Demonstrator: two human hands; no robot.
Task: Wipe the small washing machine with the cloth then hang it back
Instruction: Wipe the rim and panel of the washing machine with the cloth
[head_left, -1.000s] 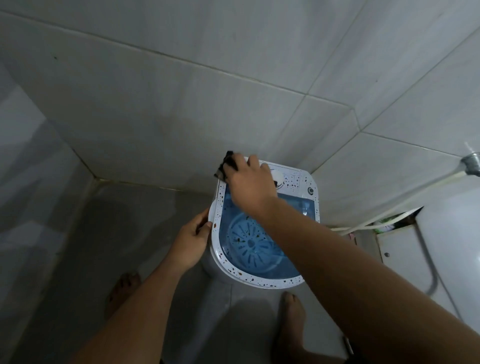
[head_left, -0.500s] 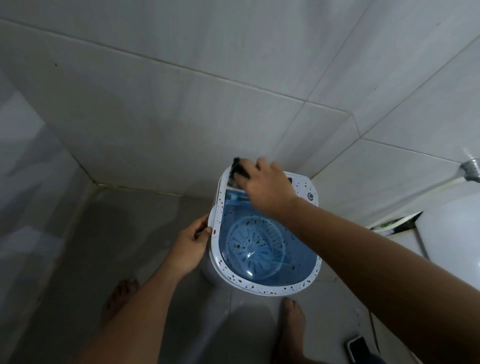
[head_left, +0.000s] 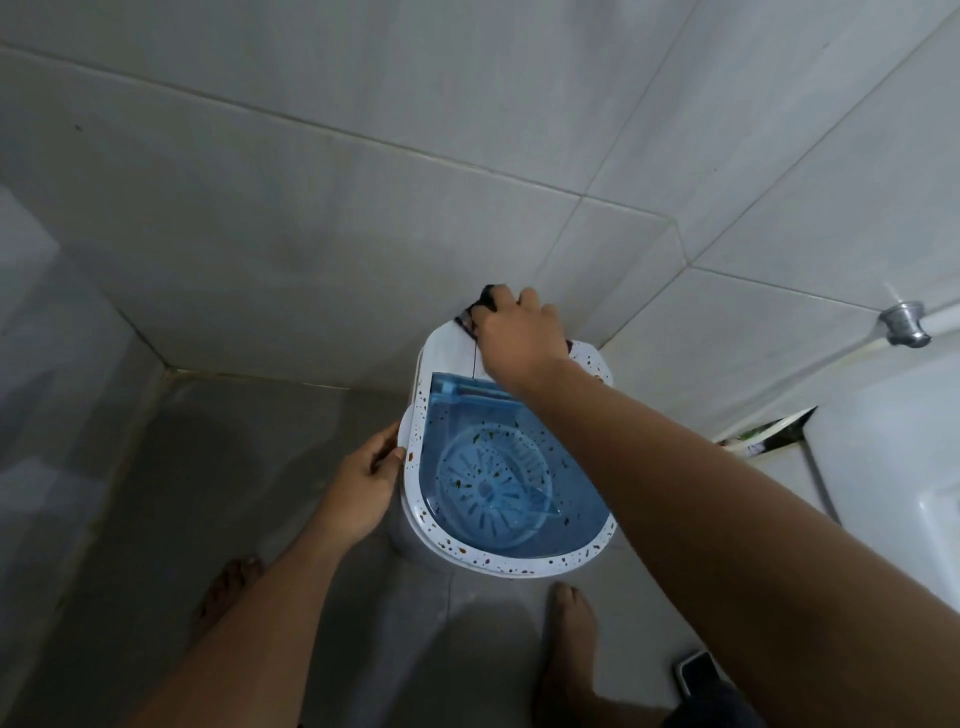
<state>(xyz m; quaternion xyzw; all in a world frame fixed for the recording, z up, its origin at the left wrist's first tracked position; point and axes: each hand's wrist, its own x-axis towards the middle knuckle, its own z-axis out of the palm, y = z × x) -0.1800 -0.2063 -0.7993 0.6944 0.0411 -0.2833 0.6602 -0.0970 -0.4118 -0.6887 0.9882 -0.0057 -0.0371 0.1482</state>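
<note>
A small white washing machine (head_left: 441, 540) with a clear blue lid stands on the floor in a tiled corner; brown and green specks dot its rim and lid. My right hand (head_left: 519, 338) presses a dark cloth (head_left: 475, 312) onto the back panel of the machine's top, near the wall. Only the cloth's edge shows past my fingers, with a thin thread hanging down. My left hand (head_left: 363, 483) grips the machine's left rim.
Grey tiled walls (head_left: 363, 208) close in behind and to the left. A white fixture (head_left: 883, 467) with a metal tap (head_left: 901, 325) and hose stands at the right. A phone (head_left: 698, 673) lies on the floor by my right foot (head_left: 569, 639).
My right hand has slid the cloth from the machine's back left corner to the right along the back panel. The left hand kept its hold on the left rim.
</note>
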